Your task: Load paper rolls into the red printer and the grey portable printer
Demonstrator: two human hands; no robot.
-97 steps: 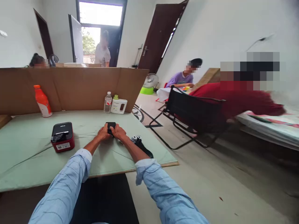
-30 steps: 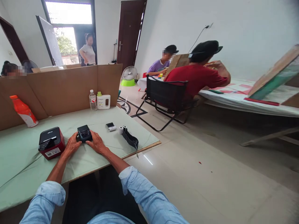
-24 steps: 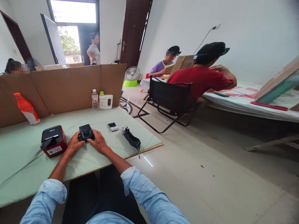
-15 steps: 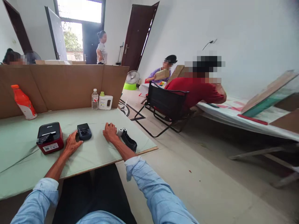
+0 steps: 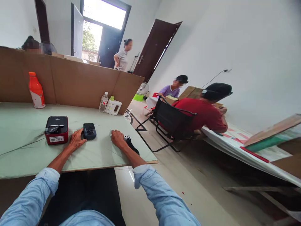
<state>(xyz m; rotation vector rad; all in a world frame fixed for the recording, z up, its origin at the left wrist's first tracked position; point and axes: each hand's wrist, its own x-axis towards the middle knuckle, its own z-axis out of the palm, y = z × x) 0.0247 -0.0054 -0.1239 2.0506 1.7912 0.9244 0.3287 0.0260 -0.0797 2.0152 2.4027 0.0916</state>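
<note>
black device (image 5: 89, 131): on the worktop (image 5: 98, 153), just right of the left hand (image 5: 75, 140); seems to rest there unheld.
left hand: thumb and fingers apart by the device's left edge; contact unclear.
right hand (image 5: 118, 138): has just left the device for the right, now curled over a small black-and-white piece (image 5: 112, 131), mostly hidden; cannot tell if clamped.
white rolls (image 5: 129, 137): just right of that hand.
red-and-black box (image 5: 56, 138): left of the left hand.
</note>
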